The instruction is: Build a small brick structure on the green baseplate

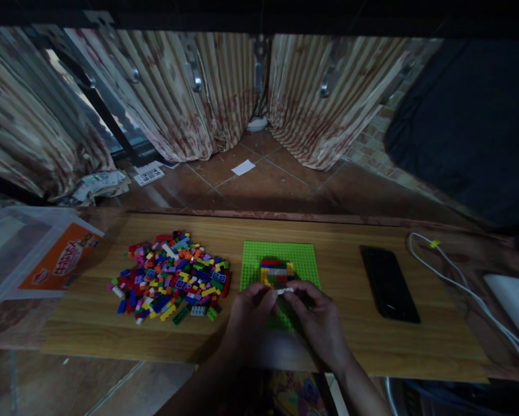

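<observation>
Between the fingertips of my left hand (253, 312) and my right hand (317, 315) is a small white toy brick (284, 291). Both hands pinch it, one at each end, over the near part of a bright green baseplate (280, 249). Just beyond the fingers, a low build of coloured bricks (276, 271) stands on the plate, with red, grey, yellow and orange pieces showing. My fingers hide its near side. To the left of my left hand lies a spread-out heap of mixed toy bricks (172, 277).
The wooden table (337, 346) carries a black phone (389, 283) at the right. A white cable (454, 277) runs beside it towards a white device (512, 303). At the left is a clear plastic box (21, 248) with an orange label. Striped curtains (224, 86) hang beyond the table.
</observation>
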